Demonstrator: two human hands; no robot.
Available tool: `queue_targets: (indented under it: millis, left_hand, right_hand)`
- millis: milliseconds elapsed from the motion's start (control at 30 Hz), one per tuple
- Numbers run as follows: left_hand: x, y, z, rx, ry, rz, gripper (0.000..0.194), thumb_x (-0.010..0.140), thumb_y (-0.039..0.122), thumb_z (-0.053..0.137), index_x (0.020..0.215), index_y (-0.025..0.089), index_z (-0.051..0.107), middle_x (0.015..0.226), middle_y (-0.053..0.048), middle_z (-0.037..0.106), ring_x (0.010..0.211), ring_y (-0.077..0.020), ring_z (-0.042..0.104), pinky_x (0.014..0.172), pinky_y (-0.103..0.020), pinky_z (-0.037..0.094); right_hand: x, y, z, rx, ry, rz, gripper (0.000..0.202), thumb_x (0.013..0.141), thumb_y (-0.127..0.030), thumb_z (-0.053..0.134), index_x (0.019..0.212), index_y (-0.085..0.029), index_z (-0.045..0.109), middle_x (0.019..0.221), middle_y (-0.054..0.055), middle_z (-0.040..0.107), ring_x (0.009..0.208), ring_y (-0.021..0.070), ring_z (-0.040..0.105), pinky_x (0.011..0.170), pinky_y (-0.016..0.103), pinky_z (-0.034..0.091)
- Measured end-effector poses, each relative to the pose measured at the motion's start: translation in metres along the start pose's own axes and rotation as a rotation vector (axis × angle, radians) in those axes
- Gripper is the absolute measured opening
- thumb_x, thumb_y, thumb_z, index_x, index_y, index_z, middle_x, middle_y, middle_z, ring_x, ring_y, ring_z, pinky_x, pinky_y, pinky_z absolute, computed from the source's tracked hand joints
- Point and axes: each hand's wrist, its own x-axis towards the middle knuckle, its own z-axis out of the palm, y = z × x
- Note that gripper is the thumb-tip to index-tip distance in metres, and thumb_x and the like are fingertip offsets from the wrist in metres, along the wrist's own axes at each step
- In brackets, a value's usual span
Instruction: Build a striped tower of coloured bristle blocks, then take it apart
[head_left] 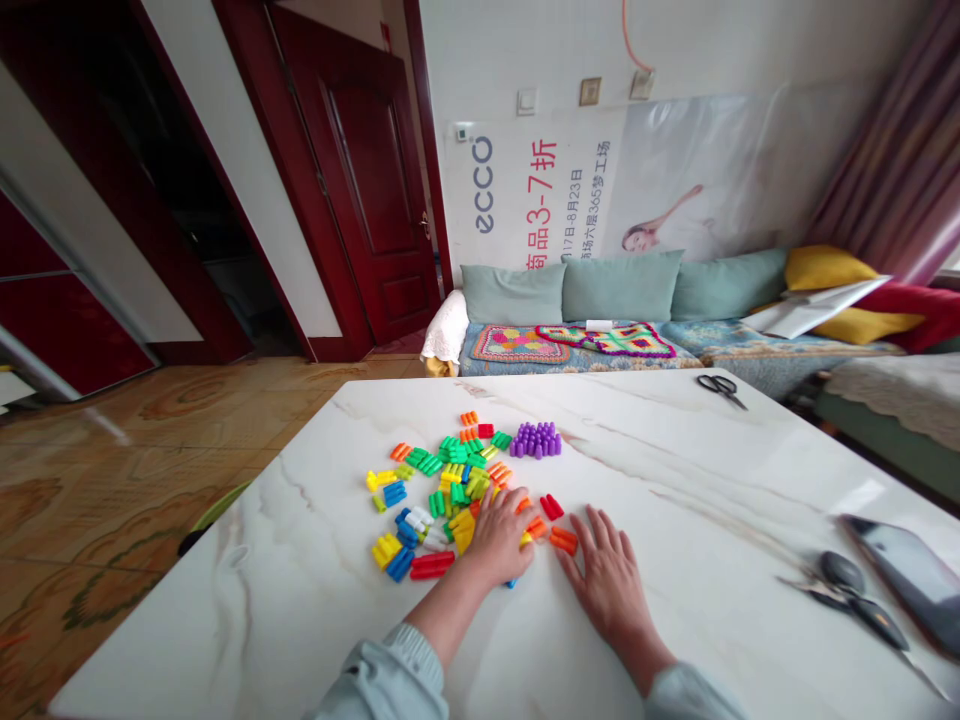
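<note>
Many small colored plastic pieces point(452, 450) lie in a loose heap on the white marbled table point(300, 570). My left hand point(496, 532) rests over the right side of the heap, fingers bent and spread, covering some orange and yellow pieces; whether it grips one is hidden. Flat beside the heap, my right hand point(606, 568) has its fingers apart, close to an orange piece point(563, 541). A red piece point(551, 507) lies between and beyond the hands. Purple pieces point(535, 440) stand upright in a tight group behind the heap.
Black scissors point(721, 388) lie at the far right edge of the table. Nearer on the right are a dark phone point(907, 570) and black-handled tools point(862, 605). A sofa point(622, 290) with cushions stands behind the table.
</note>
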Motion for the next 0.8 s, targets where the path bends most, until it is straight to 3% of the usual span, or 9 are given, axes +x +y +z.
queue_targets:
  millis: [233, 400, 500, 600, 700, 800]
  left_hand:
    - [-0.025, -0.022, -0.023, -0.024, -0.09, 0.107, 0.05, 0.068, 0.009, 0.054, 0.113, 0.028, 0.061, 0.138, -0.002, 0.048, 0.129, -0.0228, 0.04, 0.115, -0.047, 0.02]
    - [-0.037, -0.031, -0.026, -0.032, -0.033, 0.079, 0.048, 0.069, -0.001, 0.045, 0.102, 0.027, 0.066, 0.134, -0.001, 0.054, 0.129, -0.0205, 0.043, 0.115, -0.047, 0.023]
    - [-0.05, -0.023, -0.019, 0.003, 0.067, -0.018, 0.04, 0.077, 0.006, 0.046, 0.106, 0.025, 0.066, 0.136, -0.005, 0.052, 0.129, -0.0229, 0.044, 0.114, -0.049, 0.025]
    - [-0.072, -0.013, -0.008, 0.039, 0.133, -0.061, 0.043, 0.081, 0.026, 0.057, 0.124, 0.026, 0.057, 0.143, -0.008, 0.045, 0.133, -0.0288, 0.038, 0.114, -0.054, 0.023]
    - [-0.092, -0.011, 0.0, 0.092, 0.088, -0.022, 0.06, 0.079, 0.041, 0.062, 0.136, 0.03, 0.047, 0.15, -0.007, 0.035, 0.138, -0.0325, 0.029, 0.114, -0.059, 0.017]
    - [-0.098, -0.014, 0.003, 0.13, 0.069, -0.036, 0.055, 0.082, 0.04, 0.059, 0.135, 0.033, 0.046, 0.151, -0.006, 0.033, 0.14, -0.0329, 0.026, 0.113, -0.061, 0.016]
  right_hand:
    - [0.0, 0.0, -0.001, 0.0, 0.002, -0.021, 0.058, 0.092, -0.053, 0.037, 0.14, -0.022, 0.044, 0.15, 0.012, 0.035, 0.138, 0.0286, 0.028, 0.111, 0.049, 0.023]
    - [0.001, -0.001, -0.007, 0.005, -0.037, -0.042, 0.053, 0.091, -0.055, 0.036, 0.137, -0.031, 0.047, 0.15, 0.011, 0.033, 0.139, 0.0312, 0.027, 0.11, 0.051, 0.023]
    - [0.001, -0.001, -0.009, 0.009, -0.053, -0.041, 0.05, 0.092, -0.056, 0.036, 0.135, -0.034, 0.05, 0.15, 0.009, 0.033, 0.139, 0.0315, 0.026, 0.109, 0.052, 0.023]
    - [0.001, 0.0, -0.008, 0.011, -0.046, -0.046, 0.052, 0.091, -0.056, 0.036, 0.135, -0.033, 0.05, 0.15, 0.009, 0.034, 0.139, 0.0314, 0.027, 0.109, 0.053, 0.023]
    - [0.0, 0.001, -0.004, 0.0, -0.024, -0.043, 0.056, 0.091, -0.056, 0.036, 0.137, -0.027, 0.048, 0.15, 0.011, 0.034, 0.139, 0.0306, 0.027, 0.11, 0.051, 0.023]
    - [0.0, 0.001, 0.0, -0.016, -0.002, -0.026, 0.062, 0.091, -0.055, 0.036, 0.139, -0.017, 0.046, 0.15, 0.014, 0.034, 0.139, 0.0303, 0.027, 0.111, 0.05, 0.022]
